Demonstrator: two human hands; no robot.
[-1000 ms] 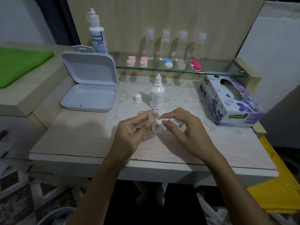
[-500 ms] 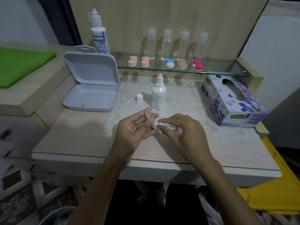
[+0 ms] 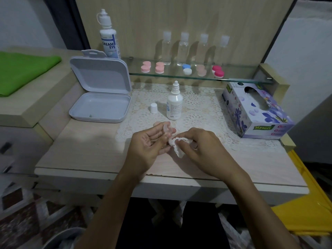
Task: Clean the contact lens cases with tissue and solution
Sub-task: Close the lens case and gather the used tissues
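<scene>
- Dim indoor light, cool bluish cast, soft overall.
- Brightest patch on the table top (image 3: 86, 146), left of the hands.
- Clear bottles (image 3: 184, 48) cast shadows leftward on the wood back panel (image 3: 242, 24), so the light comes from the right.
- Faint glare along the glass shelf (image 3: 239, 76) edge.
- Wide-angle bending at edges; floor corners smeared, blurry.
- Under-table area nearly black.

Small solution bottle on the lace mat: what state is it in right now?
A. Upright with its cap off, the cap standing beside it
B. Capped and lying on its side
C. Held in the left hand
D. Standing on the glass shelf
A. The small solution bottle stands upright on the lace mat with its nozzle bare, and its white cap stands apart on the mat beside it; neither hand touches it.
</scene>
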